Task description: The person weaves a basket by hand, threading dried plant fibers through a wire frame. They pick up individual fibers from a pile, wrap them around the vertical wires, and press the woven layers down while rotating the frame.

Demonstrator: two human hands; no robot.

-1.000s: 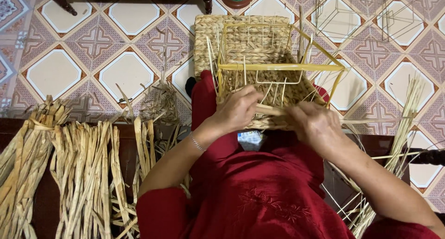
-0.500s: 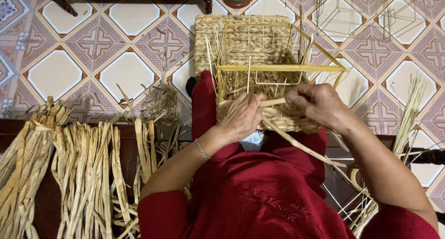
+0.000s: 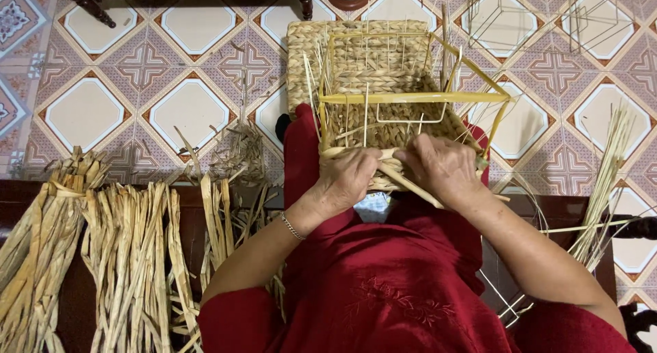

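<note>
We see a basket of rough, matt braided straw on a glossy yellow metal wire frame. Dry fibre strips look coarse; the floor tiles shine smoothly; the red cloth is soft, embroidered.

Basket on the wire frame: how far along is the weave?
Done: the basket base and lower wall rows are woven. In hand: left hand and right hand work a fibre strand into the near wall. Left: the upper yellow wire frame is bare; dried fibre bundles lie unused.
</note>
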